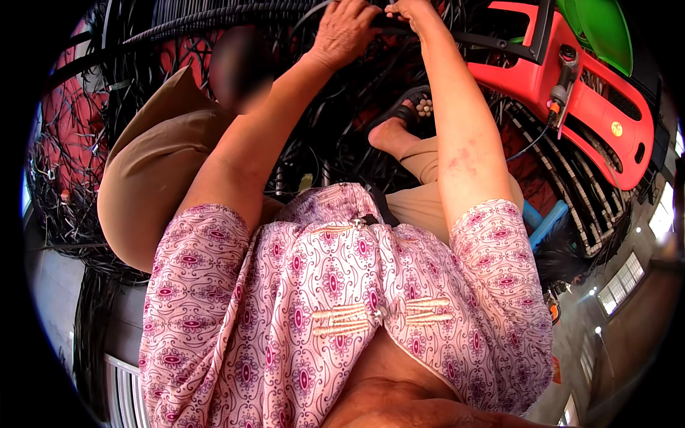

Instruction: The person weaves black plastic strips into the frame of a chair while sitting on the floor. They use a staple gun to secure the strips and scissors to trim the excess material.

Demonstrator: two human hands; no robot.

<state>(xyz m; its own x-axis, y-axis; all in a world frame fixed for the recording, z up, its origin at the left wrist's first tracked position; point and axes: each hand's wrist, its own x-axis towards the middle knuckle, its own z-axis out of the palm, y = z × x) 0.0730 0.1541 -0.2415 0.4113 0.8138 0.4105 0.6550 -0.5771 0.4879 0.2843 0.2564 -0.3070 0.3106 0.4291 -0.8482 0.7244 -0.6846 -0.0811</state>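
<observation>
Both arms reach out to the top edge, where the picture cuts off part of my hands. My left hand (346,30) has its fingers bent over dark material, beside a thin grey strand (308,14). Close by on the right, my right hand (412,10) is closed with its fingertips pinched together. A dark piece (391,26) lies between and below the two hands; its kind is hard to tell. Ribbed black cables (214,27) run along the top toward my left hand. What the fingers grip is too dark to make out.
At right, a red plastic chair (610,128) holds a grey hand tool (564,78) with a blue cord. Behind it is a green plastic piece (603,32). A black bar (499,44) crosses near the chair. Tangled black strips (78,164) cover the left side. My sandalled foot (399,121) lies below my hands.
</observation>
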